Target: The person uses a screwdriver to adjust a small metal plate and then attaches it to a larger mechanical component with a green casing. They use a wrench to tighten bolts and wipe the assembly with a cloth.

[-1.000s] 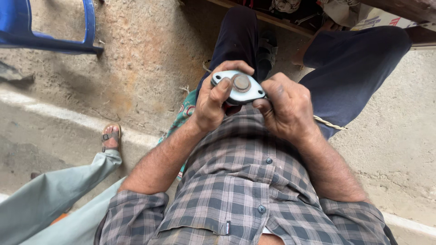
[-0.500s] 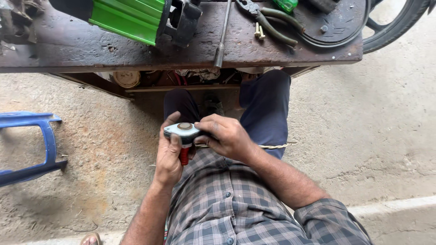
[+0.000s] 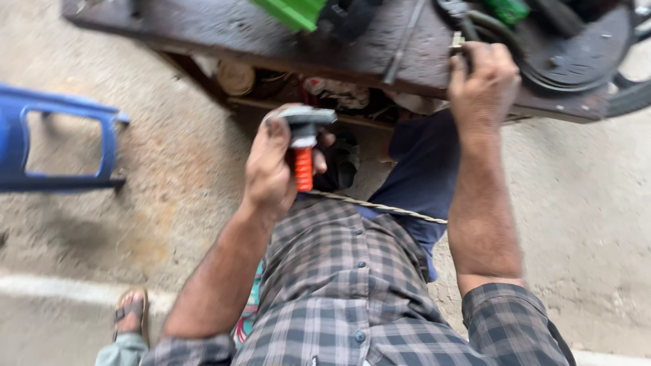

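L hand (image 3: 271,166) has a clenched grip on the grey metal part w/ orange handle (image 3: 303,146), held near the desk (image 3: 203,37) edge; R hand (image 3: 483,85) closes on pliers (image 3: 461,30) at far right—best lift them clear before shifting the part.

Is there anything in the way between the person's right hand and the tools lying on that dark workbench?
Nothing visible does. The right hand already rests on the workbench, its fingers over a dark tool at the edge. The left hand is apart, holding a grey metal part with an orange grip.
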